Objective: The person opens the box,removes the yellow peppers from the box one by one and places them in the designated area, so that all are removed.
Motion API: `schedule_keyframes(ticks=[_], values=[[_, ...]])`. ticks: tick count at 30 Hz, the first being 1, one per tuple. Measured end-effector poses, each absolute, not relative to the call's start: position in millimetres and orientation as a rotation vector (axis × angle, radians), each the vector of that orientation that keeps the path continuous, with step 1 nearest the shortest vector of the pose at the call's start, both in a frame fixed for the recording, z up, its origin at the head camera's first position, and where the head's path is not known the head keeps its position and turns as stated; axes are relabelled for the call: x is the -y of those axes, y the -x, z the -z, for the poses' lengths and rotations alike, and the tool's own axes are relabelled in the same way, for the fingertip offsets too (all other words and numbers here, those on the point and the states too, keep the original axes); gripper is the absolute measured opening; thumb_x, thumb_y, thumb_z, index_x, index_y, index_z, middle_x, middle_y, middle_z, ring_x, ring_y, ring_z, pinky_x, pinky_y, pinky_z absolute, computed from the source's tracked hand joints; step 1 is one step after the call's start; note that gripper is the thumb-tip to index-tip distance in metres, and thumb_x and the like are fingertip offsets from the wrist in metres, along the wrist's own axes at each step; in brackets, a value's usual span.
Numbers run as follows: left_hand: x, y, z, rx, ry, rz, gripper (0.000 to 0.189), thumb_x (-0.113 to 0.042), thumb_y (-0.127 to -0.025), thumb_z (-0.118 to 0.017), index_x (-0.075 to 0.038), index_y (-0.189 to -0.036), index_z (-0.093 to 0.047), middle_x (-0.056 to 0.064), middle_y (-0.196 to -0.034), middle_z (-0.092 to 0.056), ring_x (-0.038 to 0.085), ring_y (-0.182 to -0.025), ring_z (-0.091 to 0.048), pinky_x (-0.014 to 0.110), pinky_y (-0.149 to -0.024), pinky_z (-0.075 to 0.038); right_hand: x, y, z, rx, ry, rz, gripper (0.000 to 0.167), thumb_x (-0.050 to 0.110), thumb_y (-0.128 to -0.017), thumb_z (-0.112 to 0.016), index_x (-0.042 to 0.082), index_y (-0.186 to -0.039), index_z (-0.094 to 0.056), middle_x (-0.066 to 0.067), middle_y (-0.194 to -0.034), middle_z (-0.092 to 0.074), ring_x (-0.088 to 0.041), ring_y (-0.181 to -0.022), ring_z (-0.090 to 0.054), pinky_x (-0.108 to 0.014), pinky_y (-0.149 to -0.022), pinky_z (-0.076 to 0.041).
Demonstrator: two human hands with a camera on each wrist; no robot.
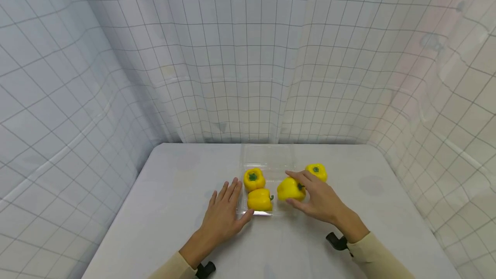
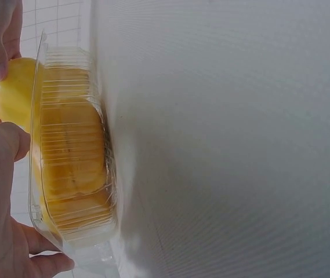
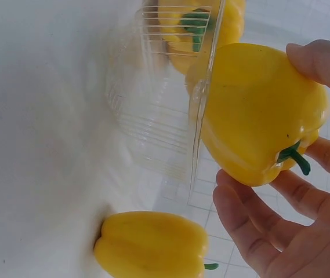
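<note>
My right hand [image 1: 318,197] grips a yellow bell pepper [image 1: 289,189] between thumb and fingers, over the right part of a clear plastic clamshell box [image 1: 282,213]. In the right wrist view the held pepper [image 3: 257,116] overlaps the box rim, its green stem toward my palm. Two more yellow peppers sit in the left side of the box, one upright with its stem up [image 1: 254,180], the other lying on its side [image 1: 259,200]. My left hand [image 1: 224,215] rests at the left of the box, fingers spread, with fingertips and thumb at its rim.
Another yellow bell pepper [image 1: 317,171] stands on the white table [image 1: 186,175], right of the box and behind my right hand. The box's clear lid [image 1: 267,155] lies folded back toward the far edge. Grid-patterned white curtains [image 1: 248,55] enclose the table at the back and sides.
</note>
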State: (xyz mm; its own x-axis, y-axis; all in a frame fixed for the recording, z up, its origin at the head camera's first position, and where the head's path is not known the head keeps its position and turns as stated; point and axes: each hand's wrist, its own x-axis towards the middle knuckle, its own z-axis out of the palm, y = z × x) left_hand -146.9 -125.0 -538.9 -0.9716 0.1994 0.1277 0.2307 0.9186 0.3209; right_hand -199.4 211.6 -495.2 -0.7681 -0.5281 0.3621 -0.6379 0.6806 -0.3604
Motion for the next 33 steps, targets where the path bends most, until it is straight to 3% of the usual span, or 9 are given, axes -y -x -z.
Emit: schedule_keyframes(ticks=[33], values=[[125,146,538,2.994,0.331,0.541,0.101,-0.073,-0.108,-0.065,-0.009,-0.182,-0.040,0.012,-0.192,-0.037,0.046,-0.177,-0.038,0.081,-0.138,-0.034,-224,202,481,2.586,-0.913,-0.686,0.083,0.039,-0.098,-0.097,0.021,-0.170,-0.060,-0.004,-0.141,-0.075,-0.016,-0.114,-0.071,-0.045,-0.096,-0.071]])
